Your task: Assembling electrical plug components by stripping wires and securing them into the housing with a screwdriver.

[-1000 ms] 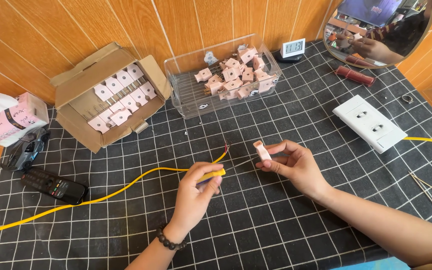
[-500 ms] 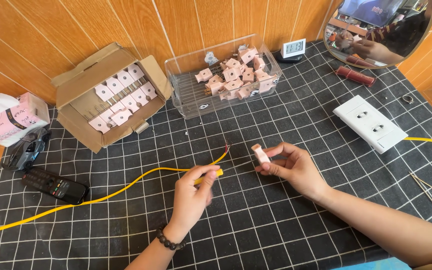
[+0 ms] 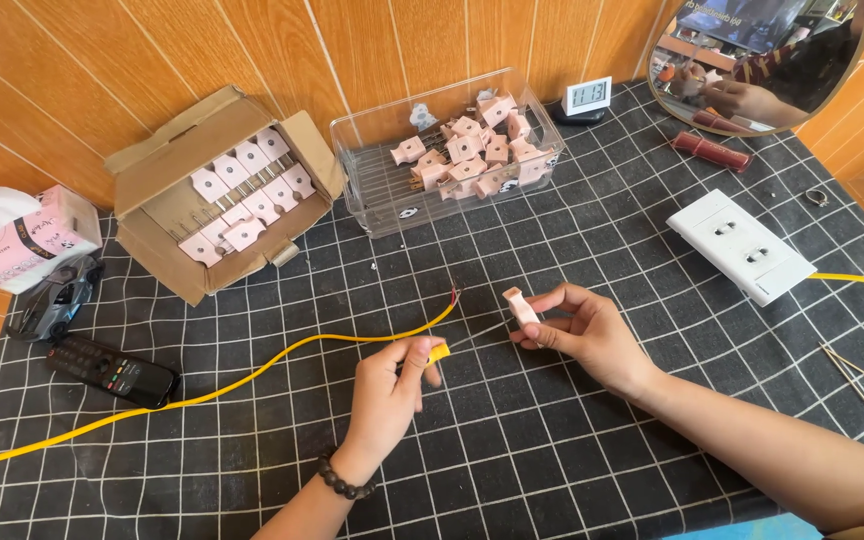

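Note:
My left hand point(image 3: 394, 387) pinches a yellow cable point(image 3: 252, 368) near its end; the cable splits there, one yellow strand with a reddish tip point(image 3: 452, 295) curving up and away, and a thin bare wire running right toward my right hand. My right hand point(image 3: 582, 330) holds a small pink plug part point(image 3: 522, 305) upright between thumb and fingers, close to the bare wire's end. Both hands hover just above the black grid mat point(image 3: 512, 450), a few centimetres apart.
A clear plastic bin point(image 3: 362, 190) of pink plug parts and an open cardboard box point(image 3: 152, 170) of them stand at the back. A white outlet strip point(image 3: 742, 245), red tool point(image 3: 712, 152), mirror point(image 3: 752, 60), small clock point(image 3: 586, 97), remote point(image 3: 112, 372), toy car point(image 3: 52, 300) and tissue box point(image 3: 37, 235) lie around.
My right hand with the pink plug part has shifted slightly left, closer to the cable end. My left hand stays put on the cable.

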